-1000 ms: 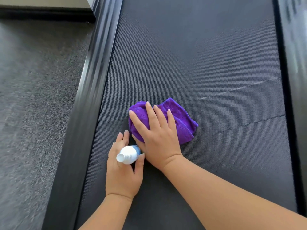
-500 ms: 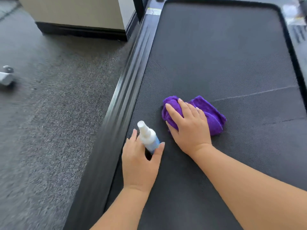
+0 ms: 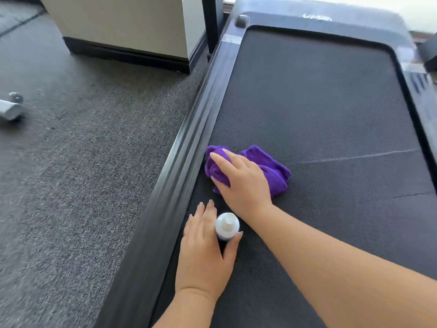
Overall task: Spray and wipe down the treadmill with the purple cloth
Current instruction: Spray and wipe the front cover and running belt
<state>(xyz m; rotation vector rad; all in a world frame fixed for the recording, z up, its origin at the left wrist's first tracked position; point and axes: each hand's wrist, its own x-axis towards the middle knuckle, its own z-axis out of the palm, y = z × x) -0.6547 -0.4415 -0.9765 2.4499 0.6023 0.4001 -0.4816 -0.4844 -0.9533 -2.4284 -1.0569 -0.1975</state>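
Treadmill (image 3: 319,110): dark belt fills the centre and right of the frame; a pale streak crosses it at right; black side rail (image 3: 189,147) runs diagonally from upper centre to lower left.

Cloth (image 3: 272,170): purple, bunched, on the belt at frame centre, its left edge just beside the rail.

Right hand (image 3: 243,183): palm down on the cloth, fingers straight and close together, pressing it to the belt; forearm enters from lower right.

Bottle (image 3: 227,226): white, seen from the top, below the cloth near the rail.

Left hand (image 3: 205,254): fingers extended past the bottle's left side, thumb against its right side, bottle held between them; whether the palm rests on the belt cannot be told.

Carpet (image 3: 82,162): grey, left half of the frame.

Cabinet (image 3: 123,22): beige, dark base, upper left.

Grey metal piece (image 3: 10,107): far left edge, on the carpet, blurred.
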